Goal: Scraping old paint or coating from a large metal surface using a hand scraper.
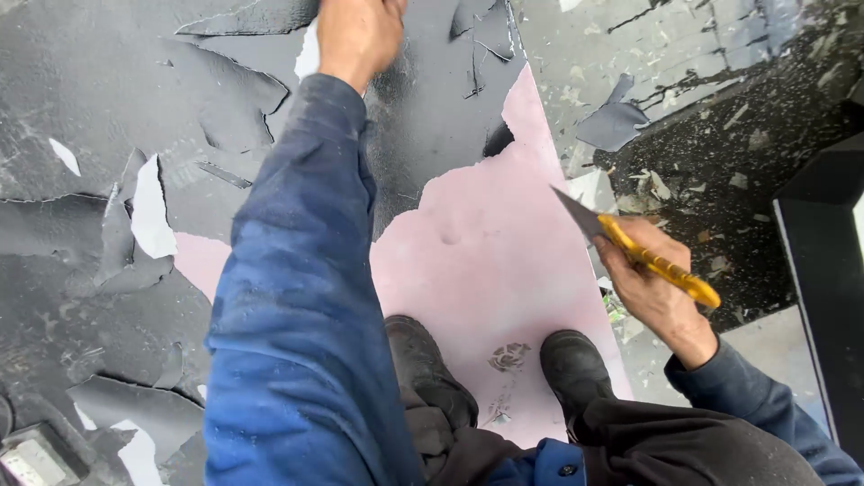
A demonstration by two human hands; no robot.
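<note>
My left hand (358, 34) is stretched up against a wall coated in peeling black paint (99, 81), fingers closed on a loose flap of the paint at the top edge; the grip itself is partly cut off by the frame. My right hand (650, 279) grips a scraper with a yellow handle (661, 265) and a flat grey blade (576, 214), held away from the wall at the right. A bare pink patch (490, 261) shows where paint is gone, between my two arms. My dark blue sleeve (297, 297) crosses the middle.
My two black shoes (423, 369) stand below at the wall's base. Paint flakes litter the dark floor (720, 171) at right. A black frame edge (819, 270) runs down the far right. Curled paint flaps (148, 216) hang at left.
</note>
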